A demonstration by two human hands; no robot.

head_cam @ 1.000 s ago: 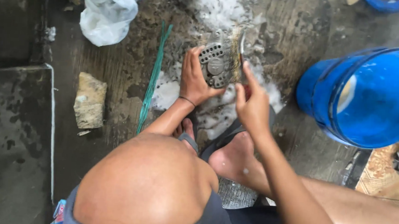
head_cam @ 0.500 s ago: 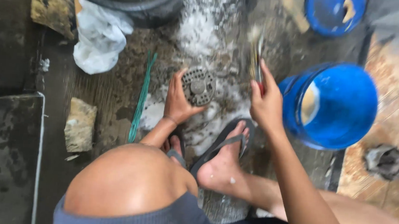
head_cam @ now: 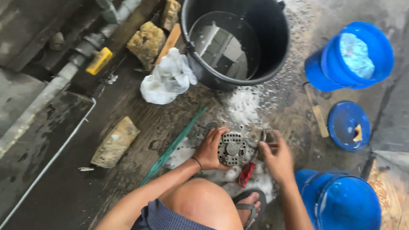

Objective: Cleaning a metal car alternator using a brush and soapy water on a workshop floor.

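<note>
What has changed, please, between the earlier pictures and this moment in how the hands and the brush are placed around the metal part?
The right hand, which had lifted the red-handled wire brush up and away half a second ago, has brought it back down against the round perforated metal part. The view has also pulled back, showing the black bucket. The left hand keeps gripping the part over the soapy floor.

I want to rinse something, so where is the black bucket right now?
In the head view the black bucket stands at top centre on the wet floor, beyond the round metal part in the left hand, with a white bag to its left.
</note>
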